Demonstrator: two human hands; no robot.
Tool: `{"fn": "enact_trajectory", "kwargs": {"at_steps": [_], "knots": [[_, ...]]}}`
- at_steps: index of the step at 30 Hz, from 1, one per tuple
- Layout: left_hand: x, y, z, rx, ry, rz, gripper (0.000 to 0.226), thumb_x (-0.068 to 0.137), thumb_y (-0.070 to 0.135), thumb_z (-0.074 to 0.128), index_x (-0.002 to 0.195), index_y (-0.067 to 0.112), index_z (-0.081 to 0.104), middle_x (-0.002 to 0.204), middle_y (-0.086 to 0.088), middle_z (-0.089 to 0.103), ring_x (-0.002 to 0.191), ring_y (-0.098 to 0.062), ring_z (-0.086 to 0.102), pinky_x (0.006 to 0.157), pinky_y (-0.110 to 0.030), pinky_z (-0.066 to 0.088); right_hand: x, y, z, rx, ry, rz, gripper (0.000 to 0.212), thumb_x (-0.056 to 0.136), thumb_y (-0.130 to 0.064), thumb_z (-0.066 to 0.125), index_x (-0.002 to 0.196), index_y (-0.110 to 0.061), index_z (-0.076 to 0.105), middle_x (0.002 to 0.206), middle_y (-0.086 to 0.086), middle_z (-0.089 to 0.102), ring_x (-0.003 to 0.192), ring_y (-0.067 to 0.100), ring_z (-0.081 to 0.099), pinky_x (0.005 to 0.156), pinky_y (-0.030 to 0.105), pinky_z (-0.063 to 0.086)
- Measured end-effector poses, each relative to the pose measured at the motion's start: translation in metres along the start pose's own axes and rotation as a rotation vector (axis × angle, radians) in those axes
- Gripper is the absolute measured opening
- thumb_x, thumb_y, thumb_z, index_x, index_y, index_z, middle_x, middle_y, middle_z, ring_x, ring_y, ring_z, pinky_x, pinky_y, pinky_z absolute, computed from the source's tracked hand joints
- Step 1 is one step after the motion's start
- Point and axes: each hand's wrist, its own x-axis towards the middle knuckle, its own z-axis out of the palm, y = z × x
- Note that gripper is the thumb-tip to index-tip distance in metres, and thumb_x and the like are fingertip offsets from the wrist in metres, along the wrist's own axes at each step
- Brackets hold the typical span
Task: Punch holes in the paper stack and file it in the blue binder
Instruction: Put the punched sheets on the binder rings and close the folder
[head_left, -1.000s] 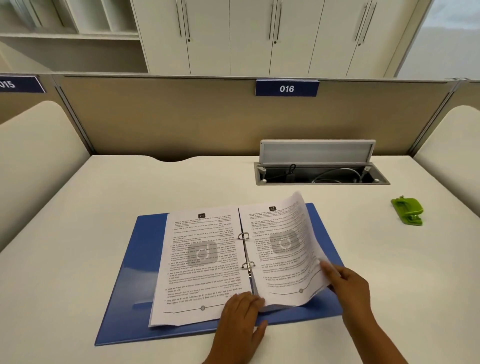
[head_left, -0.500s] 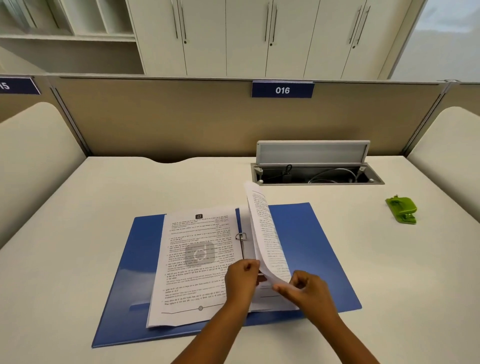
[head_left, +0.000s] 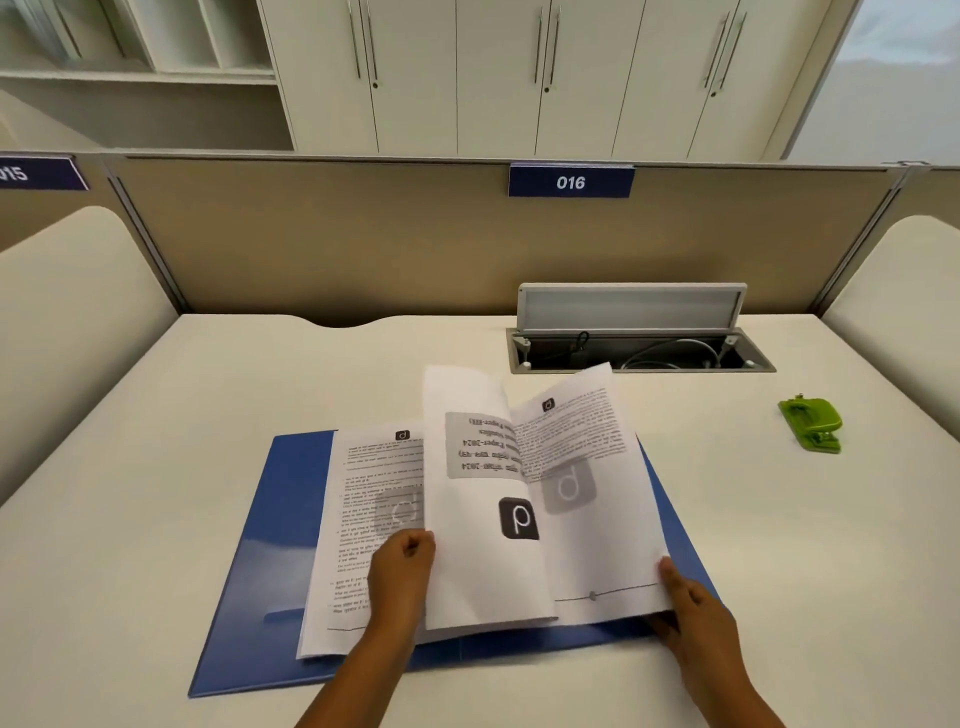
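Blue binder (head_left: 249, 566) is shown lying open and flat on the white desk (head_left: 156, 415), with the paper stack (head_left: 363, 519) resting on it. Several sheets (head_left: 493, 519) are raised in mid-turn, their left edge pinched by the closed fingers of the left hand (head_left: 402, 569). The lower right corner of the pages is gripped by the right hand (head_left: 691, 608). A green hole punch (head_left: 811, 422) is seen well apart, at the desk's right side, near an open cable tray (head_left: 641, 353).

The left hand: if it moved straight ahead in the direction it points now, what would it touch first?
Probably the raised sheet that the left hand already grips, then the filed pages beneath; depth is unclear.
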Motion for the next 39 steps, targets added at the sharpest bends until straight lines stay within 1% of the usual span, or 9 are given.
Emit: {"fn": "enact_trajectory", "kwargs": {"at_steps": [4, 7, 10, 23, 26, 29, 31, 34, 39], "knots": [[0.011, -0.014, -0.022, 0.058, 0.132, -0.047, 0.015, 0.092, 0.019, 0.047, 0.098, 0.007, 0.054, 0.100, -0.004, 0.051, 0.088, -0.027, 0.049, 0.094, -0.046, 0.044, -0.001, -0.003, -0.001, -0.081, 0.011, -0.033, 0.033, 0.090, -0.029, 0.052, 0.080, 0.001, 0.059, 0.081, 0.016, 0.057, 0.069, 0.020, 0.052, 0.052, 0.022, 0.044], [0.018, -0.026, -0.038, 0.097, 0.213, -0.078, 0.024, 0.092, 0.019, 0.048, 0.104, -0.001, 0.055, 0.111, -0.018, 0.058, 0.093, -0.037, 0.054, 0.093, -0.051, 0.045, 0.000, -0.003, 0.002, -0.110, 0.033, -0.045, 0.034, 0.092, -0.026, 0.051, 0.082, 0.006, 0.057, 0.078, 0.016, 0.055, 0.065, 0.019, 0.049, 0.041, 0.013, 0.044], [0.025, -0.036, -0.053, 0.146, 0.253, -0.051, 0.030, 0.091, 0.016, 0.048, 0.105, -0.009, 0.057, 0.113, -0.025, 0.060, 0.098, -0.042, 0.054, 0.092, -0.050, 0.043, 0.002, -0.002, 0.003, -0.161, 0.052, -0.055, 0.038, 0.092, -0.029, 0.050, 0.087, 0.007, 0.059, 0.085, 0.018, 0.058, 0.067, 0.020, 0.050, 0.049, 0.021, 0.040], [0.048, -0.052, -0.087, 0.282, 0.366, 0.051, 0.027, 0.091, 0.012, 0.048, 0.094, -0.011, 0.063, 0.098, -0.029, 0.063, 0.087, -0.043, 0.054, 0.082, -0.048, 0.046, 0.000, -0.003, 0.004, -0.182, 0.077, -0.052, 0.031, 0.092, -0.030, 0.049, 0.083, -0.002, 0.059, 0.086, 0.016, 0.059, 0.074, 0.024, 0.052, 0.055, 0.023, 0.041], [0.047, -0.054, -0.084, 0.292, 0.379, 0.062, 0.026, 0.091, 0.012, 0.048, 0.096, -0.009, 0.061, 0.099, -0.028, 0.063, 0.085, -0.040, 0.053, 0.083, -0.048, 0.046, -0.002, -0.003, 0.002, -0.189, 0.052, -0.060, 0.026, 0.093, -0.026, 0.047, 0.087, -0.003, 0.057, 0.089, 0.017, 0.059, 0.074, 0.022, 0.051, 0.061, 0.022, 0.044], [0.045, -0.056, -0.080, 0.300, 0.380, 0.076, 0.024, 0.090, 0.010, 0.048, 0.102, -0.008, 0.059, 0.103, -0.026, 0.062, 0.092, -0.042, 0.054, 0.086, -0.049, 0.045, -0.004, -0.001, -0.002, -0.139, 0.010, -0.053, 0.022, 0.092, -0.025, 0.050, 0.098, -0.005, 0.055, 0.102, 0.020, 0.060, 0.087, 0.028, 0.054, 0.088, 0.040, 0.046], [0.043, -0.060, -0.078, 0.321, 0.380, 0.113, 0.023, 0.089, 0.008, 0.051, 0.103, -0.008, 0.059, 0.105, -0.026, 0.063, 0.093, -0.043, 0.055, 0.087, -0.050, 0.046, -0.008, -0.001, -0.004, -0.014, -0.092, -0.020, 0.021, 0.092, -0.025, 0.051, 0.108, -0.012, 0.051, 0.110, 0.011, 0.057, 0.095, 0.024, 0.056, 0.095, 0.043, 0.043], [0.040, -0.066, -0.077, 0.353, 0.398, 0.182, 0.025, 0.086, 0.006, 0.054, 0.107, -0.009, 0.058, 0.109, -0.028, 0.061, 0.095, -0.044, 0.056, 0.087, -0.052, 0.046, -0.009, -0.002, -0.003, 0.127, -0.137, 0.051, 0.039, 0.080, -0.039, 0.065, 0.110, -0.019, 0.051, 0.114, 0.008, 0.055, 0.100, 0.024, 0.056, 0.097, 0.044, 0.044], [0.035, -0.081, -0.080, 0.424, 0.393, 0.309, 0.031, 0.086, 0.009, 0.055, 0.113, -0.004, 0.058, 0.108, -0.026, 0.064, 0.096, -0.042, 0.058, 0.086, -0.054, 0.047, -0.011, -0.014, 0.011, 0.052, -0.015, 0.131, 0.032, 0.088, -0.020, 0.058, 0.111, 0.000, 0.049, 0.091, 0.014, 0.060, 0.079, 0.028, 0.057, 0.076, 0.039, 0.051]]}}
